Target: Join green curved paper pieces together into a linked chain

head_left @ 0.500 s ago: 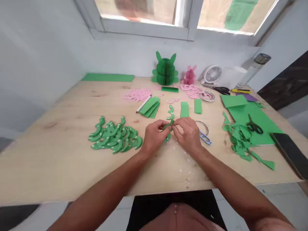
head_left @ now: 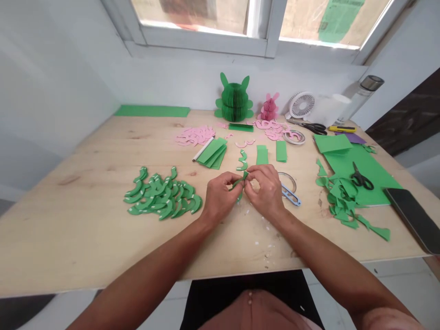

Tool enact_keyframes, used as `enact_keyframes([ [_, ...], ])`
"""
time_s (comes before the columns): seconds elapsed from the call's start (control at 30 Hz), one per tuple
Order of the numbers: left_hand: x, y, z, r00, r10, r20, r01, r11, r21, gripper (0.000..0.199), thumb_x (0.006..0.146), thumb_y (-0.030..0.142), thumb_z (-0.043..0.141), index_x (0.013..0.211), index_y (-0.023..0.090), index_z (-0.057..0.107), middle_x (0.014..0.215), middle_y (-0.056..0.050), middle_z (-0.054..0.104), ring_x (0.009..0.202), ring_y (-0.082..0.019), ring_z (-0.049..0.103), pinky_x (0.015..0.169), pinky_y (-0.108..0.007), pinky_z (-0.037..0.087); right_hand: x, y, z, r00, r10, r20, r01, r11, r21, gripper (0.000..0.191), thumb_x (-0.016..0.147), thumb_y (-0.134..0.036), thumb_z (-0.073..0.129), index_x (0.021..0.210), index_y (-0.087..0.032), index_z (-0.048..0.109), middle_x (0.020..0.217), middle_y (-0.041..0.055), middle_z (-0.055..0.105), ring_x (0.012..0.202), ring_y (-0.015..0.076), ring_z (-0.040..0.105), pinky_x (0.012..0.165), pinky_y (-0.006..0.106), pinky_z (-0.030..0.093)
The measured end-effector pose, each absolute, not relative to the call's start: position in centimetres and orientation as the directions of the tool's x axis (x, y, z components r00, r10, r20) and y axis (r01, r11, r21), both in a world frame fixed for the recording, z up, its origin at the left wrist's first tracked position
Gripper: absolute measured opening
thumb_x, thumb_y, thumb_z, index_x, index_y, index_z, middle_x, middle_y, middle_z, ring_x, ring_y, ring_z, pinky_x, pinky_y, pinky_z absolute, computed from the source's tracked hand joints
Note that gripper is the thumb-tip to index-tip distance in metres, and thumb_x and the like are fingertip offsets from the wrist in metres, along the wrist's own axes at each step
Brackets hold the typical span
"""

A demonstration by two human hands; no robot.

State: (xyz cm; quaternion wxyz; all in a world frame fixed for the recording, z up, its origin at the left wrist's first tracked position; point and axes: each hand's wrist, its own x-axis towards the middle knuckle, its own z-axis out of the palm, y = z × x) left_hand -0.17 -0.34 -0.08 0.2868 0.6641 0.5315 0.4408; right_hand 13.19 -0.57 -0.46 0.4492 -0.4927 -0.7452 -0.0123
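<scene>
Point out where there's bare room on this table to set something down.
Bare wood of the table shows left of the green paper crescents, and also behind them, left of the pink paper cutouts. The right end is crowded: green paper scraps, a green sheet, scissors and a phone.

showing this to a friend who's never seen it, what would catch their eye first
The green honeycomb paper rabbit at the far edge of the wooden table stands out first, with a smaller pink one to its right. Left of centre lies a heap of green paper crescents. In the middle, the left hand and right hand pinch a small green paper piece between them.
</scene>
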Motion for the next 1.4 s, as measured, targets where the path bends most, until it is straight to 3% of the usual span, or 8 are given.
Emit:
enact_keyframes([
  [0.57, 0.10, 0.11, -0.35, 0.029, 0.995, 0.094, 0.235, -0.098, 0.967, 0.013, 0.066, 0.027, 0.062, 0.069, 0.015, 0.067, 0.051, 0.003, 0.057, 0.044, -0.008, 0.045, 0.041, -0.019, 0.032, 13.83, -0.29, -0.45, -0.036, 0.765, 0.642, 0.719, 0.466, -0.515, 0.013, 0.070, -0.010, 0.057, 0.068, -0.022, 0.053, 0.085, 0.0044, 0.064, 0.085, 0.0219, 0.056, 0.076, 0.038, 0.043],
  [1.07, 0.10, 0.17, -0.62, 0.027, 0.995, 0.097, 0.225, -0.100, 0.969, 0.014, 0.065, 0.027, 0.062, 0.069, 0.014, 0.068, 0.054, 0.002, 0.060, 0.045, -0.008, 0.046, 0.041, -0.018, 0.034, 13.91, -0.45, -0.60, -0.137, 0.701, 0.699, 0.766, 0.523, -0.374, 0.007, 0.077, -0.015, 0.057, 0.073, -0.021, 0.059, 0.088, 0.0055, 0.065, 0.086, 0.0220, 0.054, 0.075, 0.038, 0.040],
  [1.4, 0.17, 0.05, -0.59, 0.036, 0.994, 0.102, 0.260, -0.108, 0.959, 0.013, 0.066, 0.026, 0.061, 0.069, 0.015, 0.068, 0.055, 0.002, 0.062, 0.048, -0.009, 0.050, 0.044, -0.019, 0.036, 13.55, -0.46, -0.59, -0.134, 0.713, 0.688, 0.760, 0.520, -0.391, 0.013, 0.073, -0.009, 0.054, 0.070, -0.022, 0.053, 0.089, 0.0059, 0.064, 0.087, 0.0228, 0.054, 0.076, 0.039, 0.041],
])
